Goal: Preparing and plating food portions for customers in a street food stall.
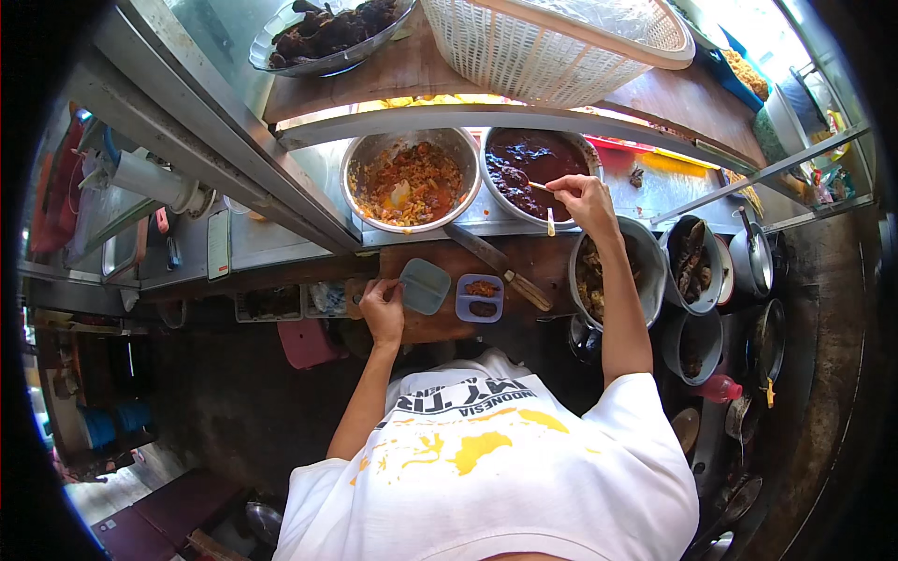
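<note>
My right hand (584, 203) grips a thin spoon handle (539, 186) over a metal bowl (596, 165) of dark red sauce (544, 158). The spoon's bowl dips into the sauce. A second, pale handle (551, 221) leans on the near rim. At the wooden board's left side, my left hand (383, 308) pinches the edge of a grey-green two-compartment dish (425, 286), which holds no visible sauce. Beside it sits a lilac two-compartment dish (480, 298) with orange-red sambal in one half and dark sauce in the other. Another metal bowl (471, 200) contains chunky orange-red sambal (414, 179).
A wooden-handled knife (515, 277) lies across the wooden board (421, 329). Pots of food, including a large pot (656, 280), crowd my right. A metal frame bar (477, 120) crosses above the bowls; a plastic basket (540, 52) rests beyond. A phone (219, 245) lies left.
</note>
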A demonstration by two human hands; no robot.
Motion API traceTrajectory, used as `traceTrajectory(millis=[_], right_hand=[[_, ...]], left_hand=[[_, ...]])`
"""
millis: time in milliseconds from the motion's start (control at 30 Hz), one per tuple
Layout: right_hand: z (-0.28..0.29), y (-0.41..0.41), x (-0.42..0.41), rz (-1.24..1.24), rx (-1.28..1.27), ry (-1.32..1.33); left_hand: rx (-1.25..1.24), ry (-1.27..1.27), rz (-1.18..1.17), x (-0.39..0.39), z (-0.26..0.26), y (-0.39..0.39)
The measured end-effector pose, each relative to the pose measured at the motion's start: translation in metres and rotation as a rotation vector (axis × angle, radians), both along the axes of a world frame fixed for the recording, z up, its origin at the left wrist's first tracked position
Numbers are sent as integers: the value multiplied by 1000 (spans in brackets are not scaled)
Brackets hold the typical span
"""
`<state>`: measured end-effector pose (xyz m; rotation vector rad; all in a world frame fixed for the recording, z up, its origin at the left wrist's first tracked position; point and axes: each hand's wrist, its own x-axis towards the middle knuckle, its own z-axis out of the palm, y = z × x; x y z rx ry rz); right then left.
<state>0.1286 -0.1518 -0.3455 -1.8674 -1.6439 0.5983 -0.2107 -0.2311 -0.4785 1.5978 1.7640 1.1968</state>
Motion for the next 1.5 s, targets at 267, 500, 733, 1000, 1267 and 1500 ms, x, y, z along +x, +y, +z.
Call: traceTrajectory(millis=[267,500,733,1000,1267,1500], right_hand=[[0,-1,3,9,67,1],[18,-13,5,-29,59,77],[61,-40,-30,135,139,10],[47,-66,-67,95,285,-242],[44,-64,-69,139,397,-312],[48,-65,-75,132,381,-265]], left_hand=[[32,-126,-14,-3,17,-4],[-160,-554,-209,25,94,-1],[-302,-853,-374,72,103,44],[-347,-980,-400,80,106,42],[-347,-1000,-391,76,103,42],[-315,-1023,-386,74,107,44]])
